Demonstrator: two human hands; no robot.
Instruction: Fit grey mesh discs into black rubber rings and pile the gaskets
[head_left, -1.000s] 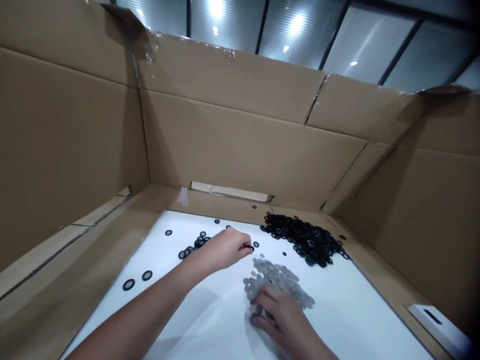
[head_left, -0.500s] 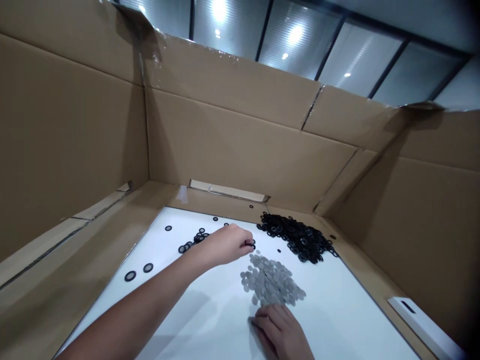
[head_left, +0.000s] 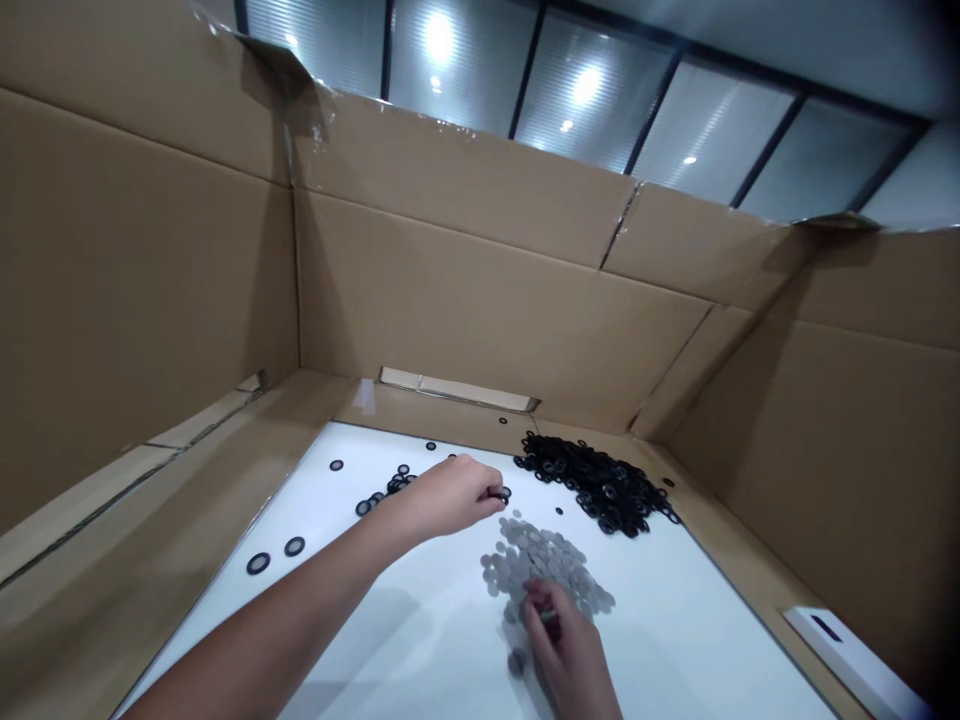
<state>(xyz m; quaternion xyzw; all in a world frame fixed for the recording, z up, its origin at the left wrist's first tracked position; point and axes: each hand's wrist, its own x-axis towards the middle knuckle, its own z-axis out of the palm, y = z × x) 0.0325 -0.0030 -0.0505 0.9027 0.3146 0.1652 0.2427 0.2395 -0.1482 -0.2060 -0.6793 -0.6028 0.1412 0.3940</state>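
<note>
Left hand [head_left: 465,494]: grip pinched tight on black ring [head_left: 501,497]. Right hand [head_left: 568,645]: grip half-curled at grey disc pile [head_left: 551,556], can't tell if holding any.

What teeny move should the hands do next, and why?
Maybe the right hand should pinch just one disc from the grey pile. It is right at that pile's near edge, and the left hand seems to be pinching a black ring. Over on the left, a black-rimmed piece has a grey middle.
</note>
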